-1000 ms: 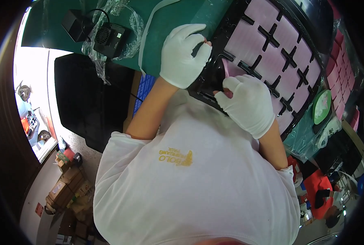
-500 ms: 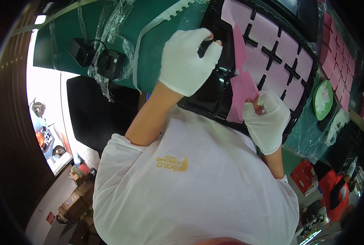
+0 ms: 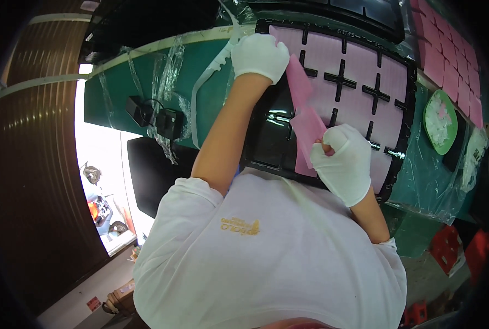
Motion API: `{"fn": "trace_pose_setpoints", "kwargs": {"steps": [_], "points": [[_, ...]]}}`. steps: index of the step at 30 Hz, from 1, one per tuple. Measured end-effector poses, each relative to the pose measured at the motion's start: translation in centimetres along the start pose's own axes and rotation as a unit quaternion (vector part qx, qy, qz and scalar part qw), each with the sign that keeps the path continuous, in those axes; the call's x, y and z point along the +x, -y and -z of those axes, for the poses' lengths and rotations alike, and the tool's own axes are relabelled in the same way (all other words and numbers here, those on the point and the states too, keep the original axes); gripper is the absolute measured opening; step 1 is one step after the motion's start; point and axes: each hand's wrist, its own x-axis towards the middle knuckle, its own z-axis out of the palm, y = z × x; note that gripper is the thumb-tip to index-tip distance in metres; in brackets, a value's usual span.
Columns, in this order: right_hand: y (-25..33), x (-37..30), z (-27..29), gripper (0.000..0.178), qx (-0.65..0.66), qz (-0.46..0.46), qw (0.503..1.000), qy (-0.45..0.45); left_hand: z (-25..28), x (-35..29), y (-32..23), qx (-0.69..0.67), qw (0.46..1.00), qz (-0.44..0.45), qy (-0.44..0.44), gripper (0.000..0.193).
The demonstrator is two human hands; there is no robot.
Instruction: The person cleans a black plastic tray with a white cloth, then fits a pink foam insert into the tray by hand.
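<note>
A black tray with raised cross-shaped dividers lies in front of me, most of it spread with pale pink sheet. Along the left side a darker pink flap is folded over, baring glossy black tray beside it. My left hand, in a white glove with bare fingertips, is curled closed at the flap's far end; its fingertips are mostly hidden. Gloved the same way, my right hand is closed in a pinch on the flap's near end, close to the tray's front edge.
Right of the tray stands a green dish with whitish pieces. Beyond it lies a block of pink squares. Another black tray sits at the back. A black adapter and clear plastic wrap lie at the left on the green table.
My left hand has gone from a loose, parted pinch over the tray to closed at the flap's far end. My right hand keeps its pinch. The whole view has shifted and turned.
</note>
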Motion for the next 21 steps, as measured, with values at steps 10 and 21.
{"fn": "trace_pose_setpoints", "kwargs": {"steps": [10, 21], "points": [[-0.9, -0.8, -0.4, 0.023, -0.023, 0.039, 0.998, 0.038, -0.8, 0.5, -2.6, 0.047, 0.996, -0.07, 0.006, 0.027], [0.1, -1.3, 0.2, 0.022, -0.017, 0.05, 0.998, 0.033, -0.3, 0.5, -3.6, -0.058, 0.994, -0.087, -0.033, 0.025]]}}
